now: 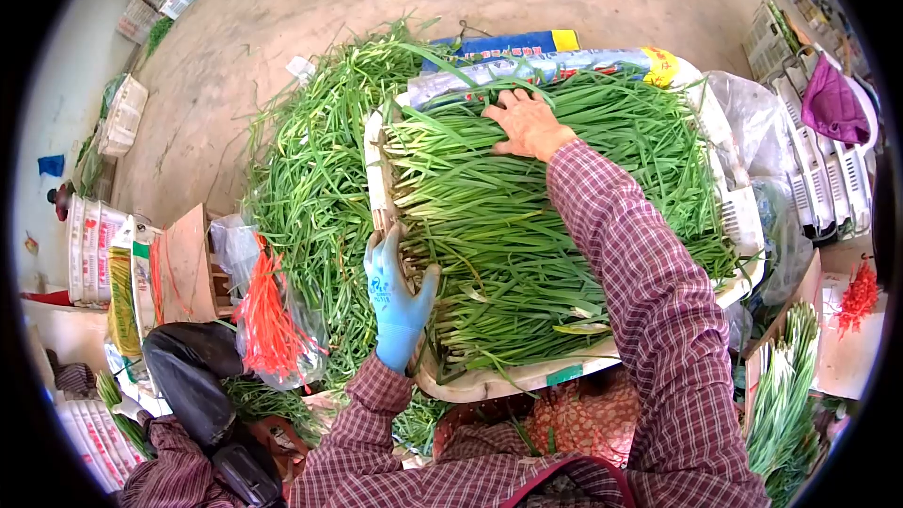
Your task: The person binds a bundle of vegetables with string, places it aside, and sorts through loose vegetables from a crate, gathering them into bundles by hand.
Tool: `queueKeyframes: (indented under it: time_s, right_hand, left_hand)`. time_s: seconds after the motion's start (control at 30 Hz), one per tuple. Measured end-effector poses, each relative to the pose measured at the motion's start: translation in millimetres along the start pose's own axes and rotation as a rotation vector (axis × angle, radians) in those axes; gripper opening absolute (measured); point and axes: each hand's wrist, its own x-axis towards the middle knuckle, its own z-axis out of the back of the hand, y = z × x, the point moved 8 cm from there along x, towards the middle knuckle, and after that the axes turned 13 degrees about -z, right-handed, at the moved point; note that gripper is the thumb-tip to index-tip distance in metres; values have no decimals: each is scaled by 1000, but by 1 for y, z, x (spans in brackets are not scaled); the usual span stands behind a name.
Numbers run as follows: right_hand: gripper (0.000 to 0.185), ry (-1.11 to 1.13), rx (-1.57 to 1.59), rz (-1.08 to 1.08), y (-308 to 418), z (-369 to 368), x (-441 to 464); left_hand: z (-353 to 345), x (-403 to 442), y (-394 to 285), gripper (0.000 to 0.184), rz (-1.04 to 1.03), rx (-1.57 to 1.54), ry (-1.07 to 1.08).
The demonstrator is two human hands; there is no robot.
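Note:
A white plastic crate (527, 379) in front of me is filled with long green leafy stalks (527, 235), their pale ends toward the left side. My left hand (399, 292), in a light blue glove, rests at the crate's left edge with thumb and fingers apart. Bare, my right hand (529, 124) lies on the stalks near the far side, fingers spread. Behind it, a rolled plastic sack (555, 66) lies along the far rim. A large loose heap of green stalks (310, 188) is left of the crate.
Red-orange ties (268, 315) hang at the left beside a wooden board (186, 268). White crates (816, 146) with a purple cloth (834, 102) stand at the right. Bundled stalks (785, 390) are at the lower right. A dark boot (191, 381) shows at the lower left.

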Motion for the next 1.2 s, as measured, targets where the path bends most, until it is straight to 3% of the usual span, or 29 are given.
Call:
queueKeyframes:
  time_s: [0.13, 0.33, 0.4, 0.53, 0.57, 0.73, 0.8, 0.87, 0.93, 0.97, 1.0, 1.07, 1.13, 1.2]
  right_hand:
    - [68, 48, 107, -31, -7, -4, -1]
    - [88, 46, 25, -83, -11, -2, 2]
    - [86, 176, 44, -125, -14, -10, 2]
    - [66, 194, 4, -140, -14, -6, -5]
    - [58, 132, 53, -128, -13, 0, -11]
    - [59, -11, 209, -129, -19, 19, -46]
    - [55, -168, 323, -135, -28, 35, -67]
    - [59, -185, 394, -155, -44, 43, -89]
    - [62, -204, 458, -188, -66, 45, -114]
    - [64, -324, 519, -145, -75, 51, -129]
    - [67, -444, 577, -102, -82, 61, -146]
    - [67, -438, 569, -168, -98, 61, -168]
    - [66, -470, 609, -132, -98, 81, -184]
    - [61, -426, 569, -121, -87, 102, -208]
  left_hand:
    - [-2, -1, 2, 72, 3, 9, -2]
    - [-1, 1, -1, 70, -47, 66, 3]
    - [-4, 0, 1, 69, -61, 103, 30]
    - [-2, 1, -1, 68, -61, 93, 14]
    - [-2, 1, -1, 67, -70, 108, 25]
    - [-4, 3, -4, 66, -114, 167, 49]
    - [-5, 2, -4, 70, -131, 197, 46]
    - [-8, -1, 0, 76, -132, 217, 32]
    - [-9, 1, 3, 93, -196, 222, 10]
    - [-10, 0, 5, 98, -196, 213, 1]
    - [-7, 2, 0, 103, -197, 204, -7]
    - [-1, 5, -14, 114, -238, 239, -25]
    - [9, 11, -58, 112, -296, 244, -15]
    - [5, 5, -79, 121, -238, -175, -126]
